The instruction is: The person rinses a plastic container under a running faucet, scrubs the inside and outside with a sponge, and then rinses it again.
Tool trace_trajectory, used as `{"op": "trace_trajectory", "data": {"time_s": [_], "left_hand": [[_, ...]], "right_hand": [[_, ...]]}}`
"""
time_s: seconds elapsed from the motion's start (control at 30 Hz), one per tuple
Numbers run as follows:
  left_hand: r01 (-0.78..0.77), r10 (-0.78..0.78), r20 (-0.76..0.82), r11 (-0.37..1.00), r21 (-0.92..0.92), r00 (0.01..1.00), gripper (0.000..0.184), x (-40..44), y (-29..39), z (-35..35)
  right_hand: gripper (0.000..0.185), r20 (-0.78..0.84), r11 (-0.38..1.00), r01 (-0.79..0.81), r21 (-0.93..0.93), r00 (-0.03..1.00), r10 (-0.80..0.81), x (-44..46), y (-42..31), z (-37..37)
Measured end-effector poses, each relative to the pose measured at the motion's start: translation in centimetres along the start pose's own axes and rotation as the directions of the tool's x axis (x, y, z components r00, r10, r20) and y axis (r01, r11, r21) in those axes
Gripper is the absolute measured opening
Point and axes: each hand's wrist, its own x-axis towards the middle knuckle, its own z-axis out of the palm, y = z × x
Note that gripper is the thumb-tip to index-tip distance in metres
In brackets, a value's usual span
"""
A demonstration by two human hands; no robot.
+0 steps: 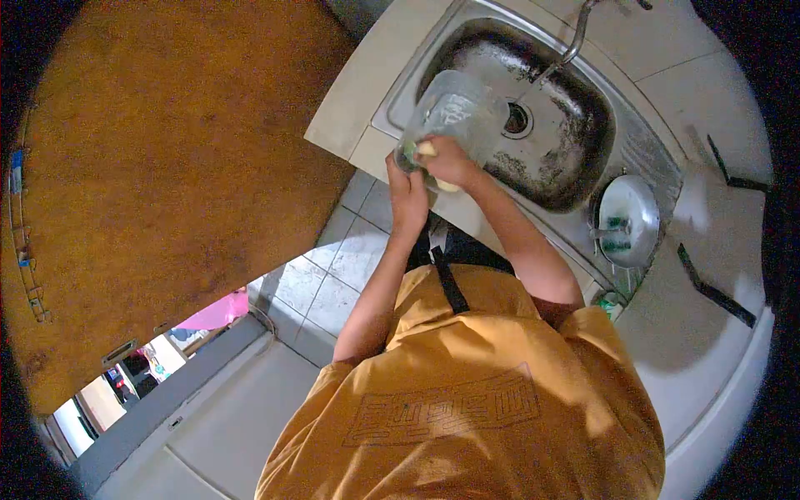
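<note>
A clear plastic container (457, 104) is tilted over the near left edge of the steel sink (533, 179). My left hand (407, 193) grips it at its near end, with the fingers partly hidden behind the wall. My right hand (448, 162) is closed around a yellow sponge (447, 186) and presses it at the same end of the container. Yellow shows on both sides of the hand, and a bit of green shows beside the fingers. The two hands are close together, just above the counter edge.
A curved faucet (577, 42) reaches over the sink, above the drain (517, 121). A round metal pan (637, 204) with something green in it rests on the right drainboard. A large brown wooden door (175, 158) stands at left, beside the tiled floor (329, 304).
</note>
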Motion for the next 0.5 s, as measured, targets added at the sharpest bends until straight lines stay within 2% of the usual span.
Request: {"op": "trace_trajectory", "data": {"time_s": [0.03,0.07,0.13,0.17,0.23,0.27,0.33,0.4,0.5], "left_hand": [[0.018,-0.018,-0.002,1.0,-0.006,1.0,0.037,-0.1,-0.2,-0.3],[0.036,-0.037,-0.004,0.999,-0.012,0.999,0.037,-0.1,-0.4,-0.7],[0.056,-0.057,-0.003,0.998,-0.036,0.998,0.036,-0.1,-0.6,-0.9],[0.076,-0.076,0.0,0.995,-0.062,0.997,0.036,0.0,-0.7,-1.0],[0.047,-0.047,-0.001,0.996,-0.073,0.999,0.037,0.5,-1.8,-1.2],[0.018,-0.018,-0.002,0.996,-0.085,1.0,0.038,0.7,-2.4,-1.2],[0.005,-0.004,0.01,0.999,-0.033,1.0,0.04,0.4,-2.0,-1.5],[-0.009,0.009,0.023,1.0,0.018,1.0,0.042,0.0,-1.7,-1.6],[0.054,-0.054,-0.009,0.998,-0.039,0.998,0.041,-0.3,-1.7,-1.1]], "right_hand": [[0.032,0.053,0.985,-0.033,-0.167,0.998,0.042,0.5,0.4,0.6],[0.032,0.055,0.985,-0.032,-0.167,0.998,0.041,0.7,0.9,0.9],[0.033,-0.001,0.987,0.068,-0.144,0.998,-0.069,0.5,-0.3,0.5],[0.033,0.001,0.987,0.069,-0.143,0.998,-0.07,0.5,-1.0,0.2],[0.032,-0.158,0.989,-0.066,0.135,0.984,0.087,0.5,-2.5,-0.4],[0.032,-0.158,0.989,-0.066,0.135,0.984,0.087,0.5,-2.4,-0.1],[0.029,-0.087,0.998,-0.019,-0.061,0.996,0.013,0.5,-2.0,0.6],[0.028,-0.084,1.0,-0.016,-0.014,0.996,0.015,0.4,-1.9,0.6],[0.027,-0.104,0.999,-0.041,0.035,0.994,0.044,0.1,-2.3,0.3]]}}
